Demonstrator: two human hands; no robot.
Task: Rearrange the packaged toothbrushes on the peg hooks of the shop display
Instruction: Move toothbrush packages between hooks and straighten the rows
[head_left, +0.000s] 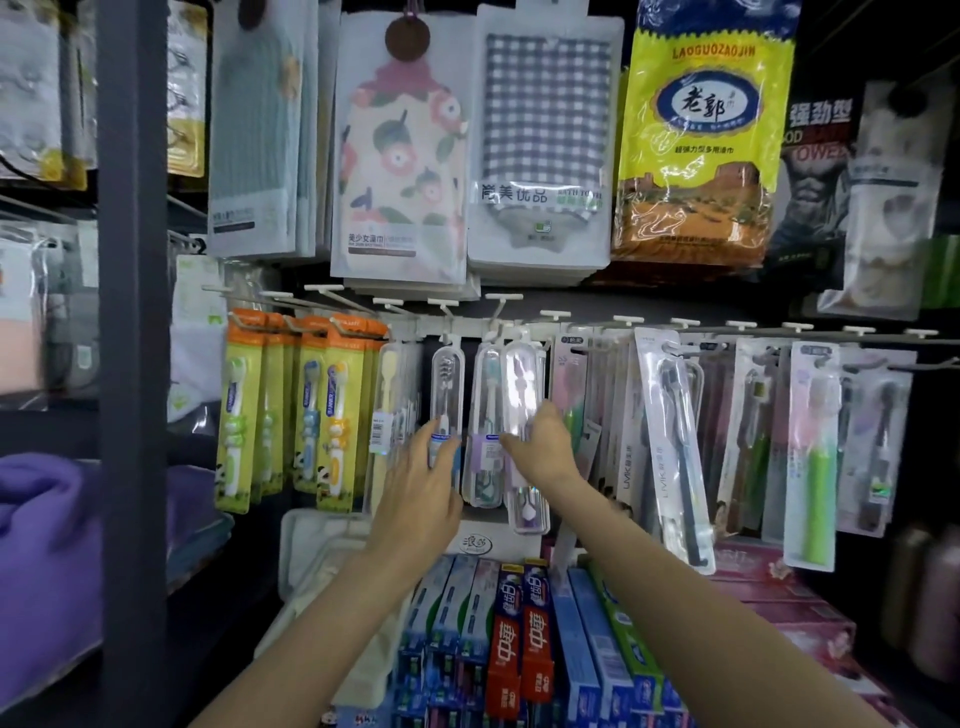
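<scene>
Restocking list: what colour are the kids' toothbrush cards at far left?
Yellow with orange tops, clearest in the head view.

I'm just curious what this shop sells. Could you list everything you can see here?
clear toothbrush cases: three at front, transparent, centre pegs
carded toothbrushes: several, orange-yellow, left pegs
bagged toothbrushes: many, clear packs, right pegs
towel packs: several, checked, floral, yellow, top row
toothpaste boxes: many, red, blue, green, bottom shelf
folded towels: purple, far left
left hand: fingers straight on the left case
right hand: grips the right case

clear-cased toothbrushes (488, 415) hanging upright on peg hooks (498, 312)
</scene>
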